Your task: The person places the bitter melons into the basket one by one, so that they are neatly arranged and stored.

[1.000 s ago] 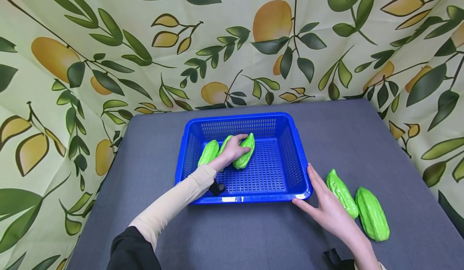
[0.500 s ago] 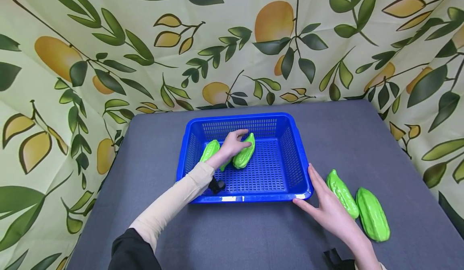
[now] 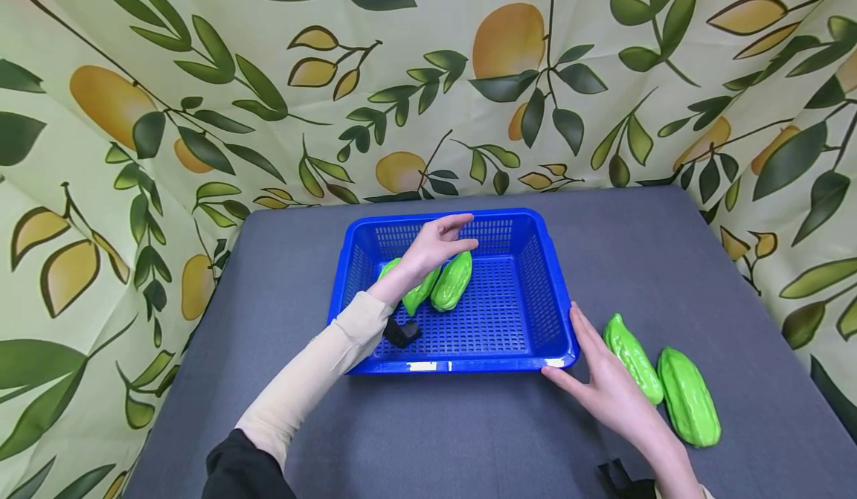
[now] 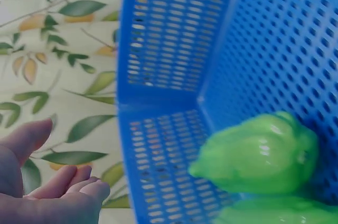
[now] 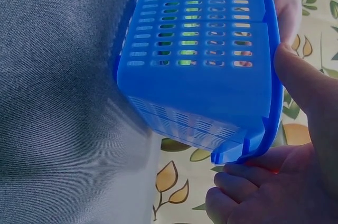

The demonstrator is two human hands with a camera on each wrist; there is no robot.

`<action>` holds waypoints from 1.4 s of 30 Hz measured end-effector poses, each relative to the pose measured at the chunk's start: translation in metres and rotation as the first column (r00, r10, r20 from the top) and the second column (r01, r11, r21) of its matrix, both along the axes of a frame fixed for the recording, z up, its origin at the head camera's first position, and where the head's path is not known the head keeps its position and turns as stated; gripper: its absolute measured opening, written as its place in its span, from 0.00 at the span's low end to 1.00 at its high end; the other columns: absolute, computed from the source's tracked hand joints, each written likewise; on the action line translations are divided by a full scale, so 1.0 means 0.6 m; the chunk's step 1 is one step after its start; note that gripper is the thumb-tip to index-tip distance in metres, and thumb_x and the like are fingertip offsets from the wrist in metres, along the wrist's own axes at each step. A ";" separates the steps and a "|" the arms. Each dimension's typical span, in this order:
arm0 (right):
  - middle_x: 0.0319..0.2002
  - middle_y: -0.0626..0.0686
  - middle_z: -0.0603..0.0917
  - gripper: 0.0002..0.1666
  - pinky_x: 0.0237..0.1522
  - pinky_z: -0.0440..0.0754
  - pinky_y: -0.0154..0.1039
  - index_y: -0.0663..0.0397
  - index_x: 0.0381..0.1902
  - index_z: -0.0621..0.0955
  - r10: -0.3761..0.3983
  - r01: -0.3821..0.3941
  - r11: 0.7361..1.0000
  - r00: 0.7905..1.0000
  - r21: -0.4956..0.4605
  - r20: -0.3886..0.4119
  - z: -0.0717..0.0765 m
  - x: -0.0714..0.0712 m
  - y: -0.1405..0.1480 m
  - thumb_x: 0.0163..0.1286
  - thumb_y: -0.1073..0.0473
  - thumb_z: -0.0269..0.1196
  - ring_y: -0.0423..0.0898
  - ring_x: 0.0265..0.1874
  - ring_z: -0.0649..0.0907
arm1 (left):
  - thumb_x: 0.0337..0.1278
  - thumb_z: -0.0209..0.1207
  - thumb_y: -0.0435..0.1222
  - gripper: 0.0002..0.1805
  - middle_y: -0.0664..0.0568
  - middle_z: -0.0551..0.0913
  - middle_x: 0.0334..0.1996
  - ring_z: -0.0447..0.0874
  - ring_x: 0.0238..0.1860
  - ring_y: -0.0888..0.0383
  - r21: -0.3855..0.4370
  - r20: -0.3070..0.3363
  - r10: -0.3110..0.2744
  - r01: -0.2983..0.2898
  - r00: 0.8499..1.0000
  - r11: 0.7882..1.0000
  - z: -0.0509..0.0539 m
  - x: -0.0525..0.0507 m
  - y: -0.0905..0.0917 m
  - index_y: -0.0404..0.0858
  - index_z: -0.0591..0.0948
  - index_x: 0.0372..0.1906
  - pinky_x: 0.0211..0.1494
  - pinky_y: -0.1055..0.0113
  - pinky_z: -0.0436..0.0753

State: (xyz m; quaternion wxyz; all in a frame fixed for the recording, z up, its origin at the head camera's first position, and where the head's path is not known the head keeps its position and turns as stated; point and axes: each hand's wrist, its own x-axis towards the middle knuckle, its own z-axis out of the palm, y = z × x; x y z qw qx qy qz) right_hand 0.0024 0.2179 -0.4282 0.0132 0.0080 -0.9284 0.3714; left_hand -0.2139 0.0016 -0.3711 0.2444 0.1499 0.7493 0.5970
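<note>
Patterned cloth (image 3: 67, 417) borders the left side of a grey table (image 3: 435, 432). A cream sleeve (image 3: 321, 369) leads to the left hand (image 3: 434, 245), raised over a blue basket (image 3: 495, 366) with its thumb and fingers spread apart. Three green vegetables lie on the basket's left half, below that hand: the left vegetable (image 3: 390, 266), mostly hidden by the hand and wrist; the middle vegetable (image 3: 418, 292), partly covered; and the right vegetable (image 3: 453, 282), nearly all visible. The right hand (image 3: 605, 384) touches the rim at the basket's near right corner, thumb and fingers spread around it. Farther right, a slim vegetable (image 3: 632, 359) and a broad vegetable (image 3: 689, 397) lie side by side on the table.
</note>
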 end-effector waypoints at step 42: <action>0.75 0.63 0.49 0.58 0.59 0.64 0.66 0.52 0.76 0.44 -0.010 0.010 1.000 1.000 -0.001 0.006 0.004 -0.002 -0.002 0.60 0.45 0.66 0.65 0.71 0.56 | 0.59 0.55 0.24 0.30 0.47 0.67 0.69 0.61 0.71 0.63 0.445 -0.192 0.008 0.080 0.981 0.892 0.143 0.074 -0.084 0.35 0.66 0.68 0.72 0.72 0.62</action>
